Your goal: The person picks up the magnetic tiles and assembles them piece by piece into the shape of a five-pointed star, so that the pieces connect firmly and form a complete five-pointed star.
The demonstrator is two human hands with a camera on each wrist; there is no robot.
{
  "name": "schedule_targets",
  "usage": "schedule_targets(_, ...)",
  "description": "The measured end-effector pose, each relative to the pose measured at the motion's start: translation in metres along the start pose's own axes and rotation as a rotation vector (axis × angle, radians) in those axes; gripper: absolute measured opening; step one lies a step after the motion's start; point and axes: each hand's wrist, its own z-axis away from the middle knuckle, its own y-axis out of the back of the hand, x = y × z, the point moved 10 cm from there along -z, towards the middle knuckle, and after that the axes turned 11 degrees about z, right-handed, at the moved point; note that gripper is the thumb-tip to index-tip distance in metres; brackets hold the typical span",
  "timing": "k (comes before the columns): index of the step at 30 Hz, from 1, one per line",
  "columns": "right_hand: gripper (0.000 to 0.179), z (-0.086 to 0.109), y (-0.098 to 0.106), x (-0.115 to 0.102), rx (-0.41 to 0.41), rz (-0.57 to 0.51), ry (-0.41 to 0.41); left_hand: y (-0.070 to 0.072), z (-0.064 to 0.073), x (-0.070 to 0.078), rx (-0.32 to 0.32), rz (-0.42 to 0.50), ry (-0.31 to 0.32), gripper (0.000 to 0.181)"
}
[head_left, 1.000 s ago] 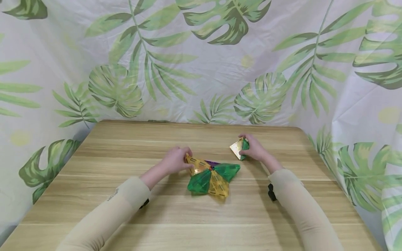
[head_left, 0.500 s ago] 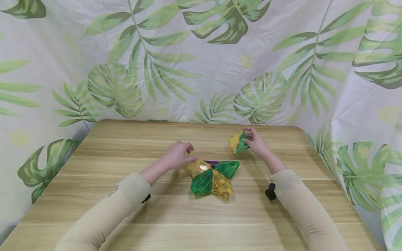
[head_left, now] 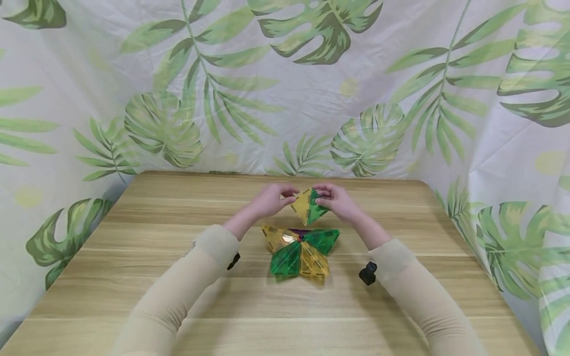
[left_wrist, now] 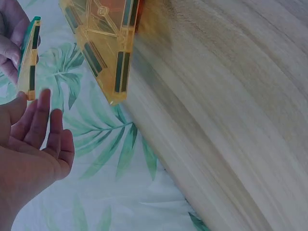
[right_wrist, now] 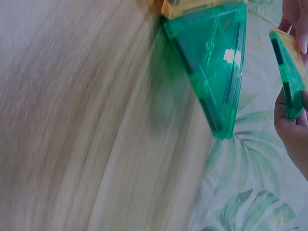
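Note:
In the head view my right hand (head_left: 336,200) pinches a pair of joined magnetic tiles (head_left: 304,205), one yellow and one green, by the green side. The pair is held up above the table. At its yellow corner is my left hand (head_left: 272,199), thumb at the edge and fingers loosely spread; the left wrist view shows this hand (left_wrist: 36,149) with a gap between its fingers and the tile. Just in front, a butterfly-like shape of magnetic tiles (head_left: 313,259) stands on the table, its wings green and yellow with a purple piece behind.
The wooden table (head_left: 178,207) reaches back to a leaf-patterned cloth (head_left: 311,99) hung behind it. A small black wrist camera (head_left: 368,273) sits below the right cuff, and another black device (head_left: 233,260) below the left cuff.
My left hand has let go of the butterfly-like shape and moved back and right to the tile pair. My right hand has brought the pair leftward, behind the shape, turning it.

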Motion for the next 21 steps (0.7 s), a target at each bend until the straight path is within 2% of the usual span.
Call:
schedule_targets(6, 0.039, -0.002, -0.009, 0.004, -0.038, 0.029, -0.016, -0.012, -0.003, -0.005, -0.040, 0.069, -0.006, 0.019)
schedule_targets(8, 0.037, -0.005, -0.014, 0.009, -0.059, 0.010, -0.030, -0.015, -0.003, -0.009, -0.051, 0.075, 0.003, 0.016)
schedule_targets(15, 0.038, -0.015, -0.038, 0.031, -0.146, -0.274, -0.131, -0.026, -0.003, -0.026, -0.068, 0.049, 0.039, 0.011)
schedule_targets(19, 0.035, -0.018, -0.046, 0.038, -0.151, -0.313, -0.166, -0.029, -0.003, -0.034, -0.068, 0.019, 0.053, 0.011)
schedule_targets(21, 0.034, -0.019, -0.048, 0.040, -0.158, -0.299, -0.172, -0.032, -0.003, -0.039, -0.076, -0.005, 0.072, 0.012)
